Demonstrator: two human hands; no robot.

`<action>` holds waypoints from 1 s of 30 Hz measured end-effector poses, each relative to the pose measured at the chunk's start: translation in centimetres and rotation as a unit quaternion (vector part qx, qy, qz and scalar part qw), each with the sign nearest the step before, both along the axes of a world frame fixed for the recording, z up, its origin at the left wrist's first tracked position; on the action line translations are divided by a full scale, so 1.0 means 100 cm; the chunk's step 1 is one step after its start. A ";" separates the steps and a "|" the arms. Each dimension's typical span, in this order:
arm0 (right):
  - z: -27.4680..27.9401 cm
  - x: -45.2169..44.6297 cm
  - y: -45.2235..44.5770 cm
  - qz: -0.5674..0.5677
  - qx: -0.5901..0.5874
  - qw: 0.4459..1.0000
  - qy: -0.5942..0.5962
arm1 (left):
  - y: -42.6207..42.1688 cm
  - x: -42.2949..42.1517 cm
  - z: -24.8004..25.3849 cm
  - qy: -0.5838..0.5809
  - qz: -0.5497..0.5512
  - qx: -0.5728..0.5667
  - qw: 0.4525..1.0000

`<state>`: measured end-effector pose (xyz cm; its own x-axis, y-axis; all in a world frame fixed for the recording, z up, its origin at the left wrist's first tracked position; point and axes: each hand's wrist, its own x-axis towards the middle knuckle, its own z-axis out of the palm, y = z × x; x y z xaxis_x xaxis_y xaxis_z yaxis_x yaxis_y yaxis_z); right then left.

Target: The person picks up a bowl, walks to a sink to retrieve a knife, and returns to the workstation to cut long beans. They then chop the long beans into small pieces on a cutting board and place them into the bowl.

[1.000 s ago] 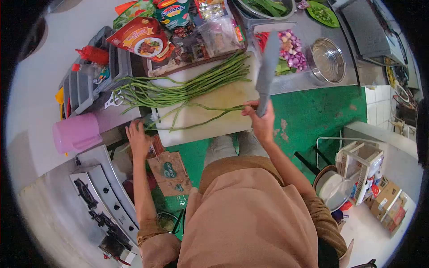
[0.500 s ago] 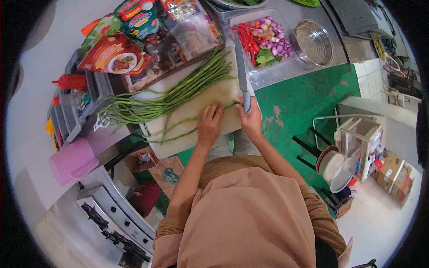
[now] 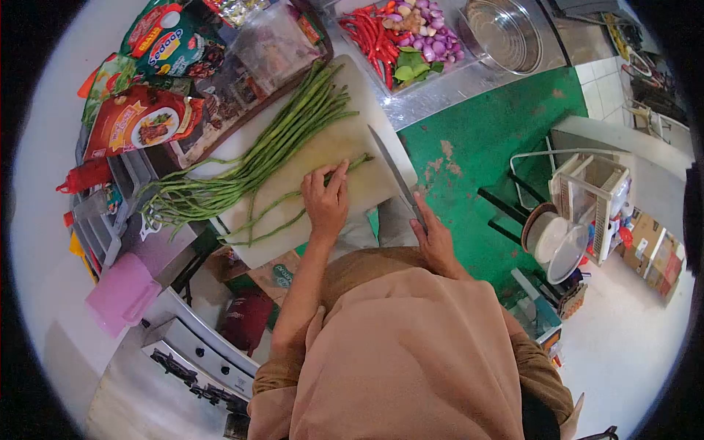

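On the white cutting board point(image 3: 370, 192) lies a thick bundle of long green beans point(image 3: 268, 154). My left hand point(image 3: 326, 196) presses down on one separate long bean point(image 3: 358, 161), fingers curled over it, and its tip sticks out toward the right. Another bean or two trail to the left, below the bundle. In my right hand point(image 3: 438, 240) is a kitchen knife point(image 3: 392, 167), held by its handle, with the blade pointing up and left over the board's right side. The blade is a little way from the bean's tip.
Beyond the board stands a tray with red chilies point(image 3: 370, 37), shallots point(image 3: 438, 48) and green leaves, next to a metal bowl point(image 3: 506, 37). Food packets point(image 3: 150, 121) lie at upper left, near a pink container point(image 3: 123, 293). A stove point(image 3: 194, 352) is at lower left.
My right hand has drawn the knife down toward my body, so its tip is now over the board. My left hand stays on the bean. The whole view has shifted.
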<state>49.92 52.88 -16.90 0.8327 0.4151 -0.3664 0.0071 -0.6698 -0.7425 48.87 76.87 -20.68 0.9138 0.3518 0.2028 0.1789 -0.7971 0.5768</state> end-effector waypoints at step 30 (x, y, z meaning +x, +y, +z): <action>0.031 -0.001 0.010 0.134 -0.125 0.980 0.078 | -0.007 0.016 -0.014 -0.047 -0.012 0.042 0.998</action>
